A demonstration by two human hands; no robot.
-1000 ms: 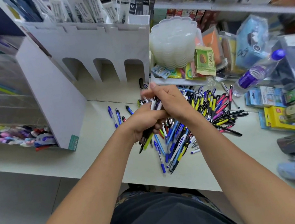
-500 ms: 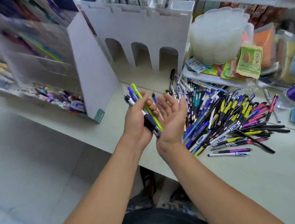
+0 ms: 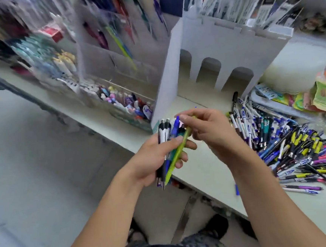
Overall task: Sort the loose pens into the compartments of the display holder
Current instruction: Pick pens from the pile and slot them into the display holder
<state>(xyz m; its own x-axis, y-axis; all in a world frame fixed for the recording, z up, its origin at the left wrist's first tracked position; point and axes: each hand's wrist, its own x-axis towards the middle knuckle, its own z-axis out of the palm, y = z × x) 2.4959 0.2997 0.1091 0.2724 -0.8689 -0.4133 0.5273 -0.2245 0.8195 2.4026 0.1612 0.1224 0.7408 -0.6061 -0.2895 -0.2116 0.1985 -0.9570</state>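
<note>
Left hand (image 3: 157,155) wrapped around a bundle of pens (image 3: 166,142), with thumb across the front and fingers curled behind; white, blue and dark barrels standing out above the fist, tips pointing down below it. Right hand (image 3: 208,131) just beside, fingers curled, pinching the upper end of a green pen (image 3: 177,155) that lies slanted across the bundle. Both hands held over the front edge of the desk (image 3: 201,171). To the right on the desk, a big heap of loose pens (image 3: 290,147), well apart from the hands. Behind and to the left, the clear display holder (image 3: 114,72), blurred, with pens in its compartments. Next to it, a white cardboard stand (image 3: 230,46) with arch-shaped openings.
</note>
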